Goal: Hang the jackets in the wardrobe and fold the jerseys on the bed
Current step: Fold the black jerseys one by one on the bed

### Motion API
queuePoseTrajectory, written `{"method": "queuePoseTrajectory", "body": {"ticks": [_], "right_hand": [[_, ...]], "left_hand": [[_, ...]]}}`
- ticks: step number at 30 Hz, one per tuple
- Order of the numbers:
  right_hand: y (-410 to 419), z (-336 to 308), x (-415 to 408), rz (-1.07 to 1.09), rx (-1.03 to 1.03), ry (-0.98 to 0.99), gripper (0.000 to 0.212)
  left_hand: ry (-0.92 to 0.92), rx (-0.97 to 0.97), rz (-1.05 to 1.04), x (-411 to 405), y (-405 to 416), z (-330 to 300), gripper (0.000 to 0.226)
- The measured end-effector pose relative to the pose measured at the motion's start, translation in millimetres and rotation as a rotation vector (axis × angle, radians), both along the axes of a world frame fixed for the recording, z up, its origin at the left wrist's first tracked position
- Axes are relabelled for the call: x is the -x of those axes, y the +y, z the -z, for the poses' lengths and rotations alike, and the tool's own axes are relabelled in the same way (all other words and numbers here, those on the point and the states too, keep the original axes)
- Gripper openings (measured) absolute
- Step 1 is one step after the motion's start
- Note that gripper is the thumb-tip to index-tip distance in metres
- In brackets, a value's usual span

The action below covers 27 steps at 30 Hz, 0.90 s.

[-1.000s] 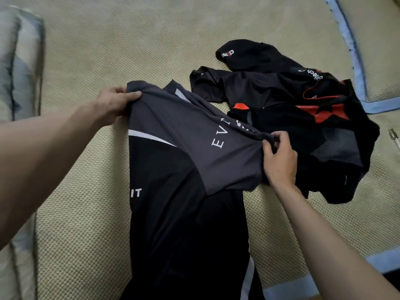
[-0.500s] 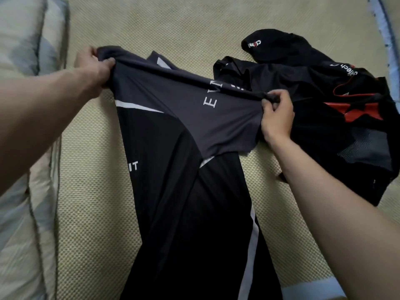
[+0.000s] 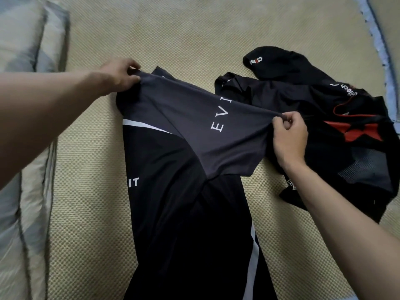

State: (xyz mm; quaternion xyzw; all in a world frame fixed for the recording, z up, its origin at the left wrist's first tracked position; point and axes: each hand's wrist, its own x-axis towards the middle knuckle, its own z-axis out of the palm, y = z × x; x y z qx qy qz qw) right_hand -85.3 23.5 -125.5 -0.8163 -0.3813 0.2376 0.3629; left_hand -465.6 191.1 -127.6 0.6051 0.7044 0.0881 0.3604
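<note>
A black and grey jersey (image 3: 186, 191) with white stripes and white lettering lies lengthwise on the bed, its upper grey part pulled taut. My left hand (image 3: 118, 75) pinches its upper left corner. My right hand (image 3: 289, 137) pinches the grey edge on the right, near the letters. To the right lies a crumpled heap of black garments (image 3: 324, 109) with red star marks and a mesh panel; my right hand partly overlaps it.
The bed is covered by a beige woven mat (image 3: 194, 33) with a blue border (image 3: 378, 46) at the far right. A grey and cream striped quilt (image 3: 23, 148) runs along the left side.
Both hands kept their hold on the jersey. The stretched grey edge first rose and shifted left, then came back down toward the middle, with the view shifting along.
</note>
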Motion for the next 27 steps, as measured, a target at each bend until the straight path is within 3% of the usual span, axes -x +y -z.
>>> {"method": "queuePoseTrajectory", "body": {"ticks": [5,10,13,17,20,22,24,27], "right_hand": [[8.0,24.4,8.1,0.18,0.028,0.229,0.015],[7.3,21.7,8.7,0.199,0.024,0.039,0.029],[3.0,22.9,1.6,0.168,0.154,-0.063,0.03],[-8.8,23.3,-11.0,0.105,0.193,-0.178,0.038],[-30.0,8.1,-6.5,-0.072,0.014,-0.321,0.033],[-52.2,-1.5,10.6,-0.235,-0.044,-0.255,0.018],[-77.9,1.3,31.4,-0.472,0.157,-0.147,0.013],[-113.8,15.9,52.9,-0.657,0.63,0.047,0.015]], "left_hand": [[-0.034,-0.11,-0.131,-4.4,12.8,10.0,0.012],[-0.194,-0.19,-0.259,-15.6,16.6,4.6,0.021],[-0.136,-0.194,-0.219,-22.2,9.2,3.9,0.005],[0.255,-0.315,0.039,-32.5,-10.4,2.9,0.042],[0.315,-0.443,0.354,-45.7,-49.4,-1.5,0.037],[0.301,-0.42,0.545,-52.2,-84.9,2.5,0.028],[0.285,-0.302,0.649,-58.8,-122.6,10.1,0.027],[0.321,-0.154,0.598,-70.8,-169.3,11.8,0.047]]}}
